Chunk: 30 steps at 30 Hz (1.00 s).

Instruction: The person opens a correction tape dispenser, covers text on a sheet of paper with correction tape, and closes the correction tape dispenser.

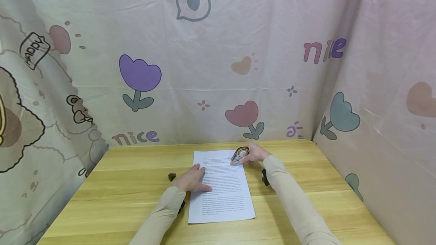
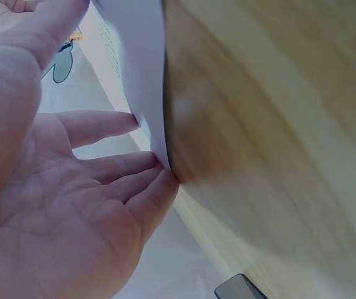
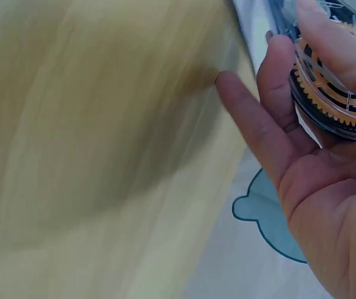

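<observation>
A printed sheet of paper (image 1: 225, 199) lies on the wooden table. My left hand (image 1: 193, 180) rests on its left side with fingers spread; in the left wrist view the fingertips of that hand (image 2: 72, 180) touch the edge of the paper (image 2: 141, 68). My right hand (image 1: 254, 152) grips a clear correction tape dispenser (image 1: 240, 155), its tip at the printed lines near the sheet's upper right. In the right wrist view, orange gear teeth show inside the dispenser (image 3: 327, 93), pinched by the thumb and fingers of the right hand (image 3: 327, 168), with one finger extended over the table.
On the wooden table (image 1: 129, 184), a small black object (image 1: 172, 177) lies left of the left hand. Dark pieces show beside each wrist, one by the right sleeve (image 1: 265, 177) and one by the left (image 1: 182, 207). Patterned curtains (image 1: 204, 67) hang behind and at both sides.
</observation>
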Each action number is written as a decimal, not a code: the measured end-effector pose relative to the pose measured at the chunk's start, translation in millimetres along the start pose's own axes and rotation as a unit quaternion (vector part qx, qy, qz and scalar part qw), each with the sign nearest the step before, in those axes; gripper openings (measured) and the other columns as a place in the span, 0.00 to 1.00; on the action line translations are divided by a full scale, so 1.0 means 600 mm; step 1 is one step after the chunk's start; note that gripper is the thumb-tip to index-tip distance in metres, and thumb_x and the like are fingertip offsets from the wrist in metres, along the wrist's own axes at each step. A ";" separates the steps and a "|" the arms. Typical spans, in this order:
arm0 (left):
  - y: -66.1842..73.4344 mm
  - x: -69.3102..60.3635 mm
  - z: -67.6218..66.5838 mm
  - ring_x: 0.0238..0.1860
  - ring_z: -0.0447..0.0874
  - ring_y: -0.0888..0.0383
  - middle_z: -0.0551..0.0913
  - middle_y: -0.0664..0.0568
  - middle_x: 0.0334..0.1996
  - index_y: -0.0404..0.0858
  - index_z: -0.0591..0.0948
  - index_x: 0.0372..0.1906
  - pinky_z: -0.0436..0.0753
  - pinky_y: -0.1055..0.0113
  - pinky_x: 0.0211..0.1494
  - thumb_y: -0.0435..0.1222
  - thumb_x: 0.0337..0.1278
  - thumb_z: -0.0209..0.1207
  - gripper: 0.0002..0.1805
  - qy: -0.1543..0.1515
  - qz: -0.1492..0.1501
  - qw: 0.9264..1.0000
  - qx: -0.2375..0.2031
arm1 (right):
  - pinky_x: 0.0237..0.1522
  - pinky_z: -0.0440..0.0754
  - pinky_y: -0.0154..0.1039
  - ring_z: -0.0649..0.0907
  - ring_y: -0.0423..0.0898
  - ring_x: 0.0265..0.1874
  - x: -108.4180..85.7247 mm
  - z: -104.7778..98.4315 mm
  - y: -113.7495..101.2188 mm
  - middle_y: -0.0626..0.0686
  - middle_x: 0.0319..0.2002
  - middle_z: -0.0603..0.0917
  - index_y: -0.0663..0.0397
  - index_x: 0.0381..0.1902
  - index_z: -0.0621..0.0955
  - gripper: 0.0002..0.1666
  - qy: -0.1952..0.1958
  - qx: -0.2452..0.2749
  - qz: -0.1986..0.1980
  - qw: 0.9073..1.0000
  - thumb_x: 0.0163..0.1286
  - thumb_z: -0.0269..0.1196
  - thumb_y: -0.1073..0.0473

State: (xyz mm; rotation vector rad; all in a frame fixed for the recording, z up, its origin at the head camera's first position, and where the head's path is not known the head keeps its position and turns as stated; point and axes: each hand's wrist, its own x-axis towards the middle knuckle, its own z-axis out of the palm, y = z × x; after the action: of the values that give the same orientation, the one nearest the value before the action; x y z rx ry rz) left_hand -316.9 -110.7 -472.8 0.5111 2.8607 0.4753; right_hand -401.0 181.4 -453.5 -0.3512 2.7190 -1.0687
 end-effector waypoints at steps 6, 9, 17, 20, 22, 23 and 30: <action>0.001 0.002 0.000 0.73 0.59 0.36 0.60 0.30 0.72 0.30 0.68 0.69 0.65 0.43 0.73 0.57 0.45 0.71 0.51 0.003 0.001 1.000 -0.001 | 0.34 0.82 0.35 0.82 0.44 0.32 0.000 0.004 0.012 0.54 0.34 0.86 0.63 0.42 0.81 0.22 0.032 0.045 0.009 0.998 0.51 0.77 0.62; 0.002 0.003 0.001 0.73 0.59 0.36 0.61 0.30 0.72 0.30 0.68 0.69 0.65 0.44 0.73 0.57 0.45 0.71 0.51 0.004 0.001 1.000 0.002 | 0.34 0.85 0.38 0.83 0.45 0.30 0.001 0.003 0.016 0.56 0.34 0.86 0.64 0.43 0.81 0.21 0.027 0.082 0.012 0.996 0.53 0.75 0.63; 0.000 0.004 0.000 0.72 0.60 0.36 0.61 0.30 0.71 0.29 0.68 0.69 0.66 0.43 0.73 0.57 0.44 0.71 0.52 0.006 0.008 1.000 -0.004 | 0.36 0.88 0.42 0.86 0.48 0.28 -0.002 0.002 0.020 0.57 0.33 0.87 0.66 0.44 0.82 0.21 0.031 0.147 0.015 0.989 0.55 0.74 0.61; -0.004 0.002 -0.001 0.71 0.62 0.36 0.62 0.29 0.71 0.27 0.67 0.69 0.66 0.44 0.72 0.55 0.46 0.71 0.51 0.012 0.028 1.000 -0.009 | 0.37 0.88 0.44 0.86 0.50 0.28 -0.007 0.003 0.018 0.58 0.33 0.87 0.65 0.43 0.83 0.20 0.028 0.159 0.017 0.987 0.56 0.74 0.60; -0.008 0.000 -0.003 0.71 0.64 0.36 0.64 0.29 0.70 0.27 0.68 0.68 0.67 0.45 0.72 0.54 0.48 0.71 0.49 0.020 0.043 0.999 -0.011 | 0.37 0.88 0.46 0.86 0.50 0.28 -0.009 0.003 0.016 0.59 0.32 0.87 0.64 0.42 0.83 0.19 0.027 0.163 0.017 0.986 0.57 0.74 0.59; -0.009 0.000 -0.005 0.70 0.66 0.36 0.65 0.30 0.69 0.27 0.69 0.67 0.68 0.45 0.72 0.53 0.49 0.70 0.47 0.024 0.050 0.998 -0.011 | 0.37 0.88 0.47 0.86 0.50 0.27 -0.010 0.003 0.015 0.59 0.32 0.87 0.64 0.42 0.83 0.18 0.026 0.165 0.016 0.986 0.57 0.74 0.58; -0.022 -0.004 -0.021 0.65 0.72 0.37 0.74 0.31 0.63 0.25 0.72 0.64 0.70 0.46 0.70 0.43 0.54 0.69 0.37 0.055 0.048 0.997 -0.017 | 0.41 0.87 0.54 0.83 0.45 0.24 -0.017 0.004 0.008 0.59 0.31 0.87 0.66 0.43 0.82 0.18 0.027 0.186 -0.007 0.982 0.59 0.72 0.60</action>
State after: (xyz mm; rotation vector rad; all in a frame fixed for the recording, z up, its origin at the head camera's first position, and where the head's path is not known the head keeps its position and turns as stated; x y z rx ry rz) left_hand -321.8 -126.7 -465.3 0.6365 2.9369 0.5831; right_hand -391.2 186.4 -457.3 -0.2828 2.4865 -1.5746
